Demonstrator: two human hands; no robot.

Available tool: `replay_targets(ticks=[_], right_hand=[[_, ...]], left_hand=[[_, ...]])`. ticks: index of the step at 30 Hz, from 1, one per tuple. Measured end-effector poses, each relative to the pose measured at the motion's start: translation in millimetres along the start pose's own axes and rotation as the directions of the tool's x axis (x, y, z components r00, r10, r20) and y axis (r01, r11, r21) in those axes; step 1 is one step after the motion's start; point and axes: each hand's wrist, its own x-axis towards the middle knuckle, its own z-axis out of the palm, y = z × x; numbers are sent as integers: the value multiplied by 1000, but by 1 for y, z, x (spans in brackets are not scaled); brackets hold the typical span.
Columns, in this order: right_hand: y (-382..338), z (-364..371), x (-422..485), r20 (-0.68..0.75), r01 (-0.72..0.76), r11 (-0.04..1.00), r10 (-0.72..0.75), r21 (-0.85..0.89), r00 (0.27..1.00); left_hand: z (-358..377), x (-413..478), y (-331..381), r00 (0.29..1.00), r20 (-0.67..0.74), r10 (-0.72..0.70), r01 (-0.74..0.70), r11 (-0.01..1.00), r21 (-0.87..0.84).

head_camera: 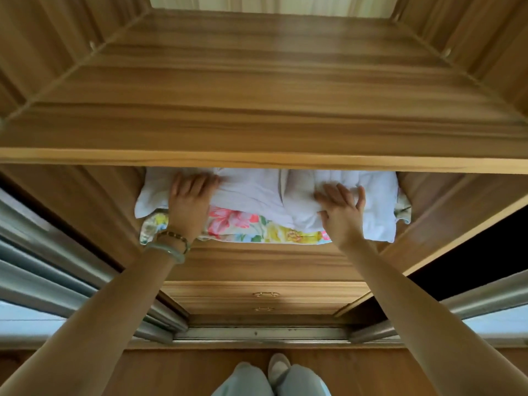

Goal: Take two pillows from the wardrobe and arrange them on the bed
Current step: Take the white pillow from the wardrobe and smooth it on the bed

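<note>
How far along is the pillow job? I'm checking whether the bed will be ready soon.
Early. Done: the wardrobe stands open. In hand: the left hand and right hand each press on a white pillow, both pillows lying on floral bedding on the shelf. Left: lifting both out, carrying them over and arranging them; no bed is in view.

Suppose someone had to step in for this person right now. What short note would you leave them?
Left hand: fingers gripping the left white pillow.
Right hand: fingers gripping the right white pillow.
Both pillows lie side by side on the wardrobe shelf, on top of a flowered quilt.
Done: both pillows reached and gripped.
Left: pull them out, leave the quilt behind, carry them to the bed, which is out of view, and arrange them.
</note>
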Motion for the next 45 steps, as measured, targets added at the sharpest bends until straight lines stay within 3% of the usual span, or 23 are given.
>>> replay_targets(ticks=[8,14,18,30,35,40,45], right_hand=[[-1,-20,-17,-205,51,997,-39,57,978],[0,-64,-47,-186,31,988,-2,152,983],[-1,-93,-77,-290,68,986,-21,153,957],[-4,-115,-203,-335,121,982,-67,143,940],[0,-110,-237,-183,159,976,-131,146,974],[1,-101,-236,139,159,980,-175,120,975],[-11,-89,-219,505,80,997,-81,23,859]], left_hand=[[-21,-21,4,998,3,67,-67,998,3],[-62,-44,6,997,-2,83,-83,997,-8],[-89,-72,9,996,-7,87,-87,996,-10],[-153,-182,26,952,-137,273,-279,960,-31],[-153,-222,27,956,-78,281,-284,959,-23],[-141,-238,28,971,46,235,-234,972,-31],[-126,-233,44,957,249,151,-131,987,-94]])
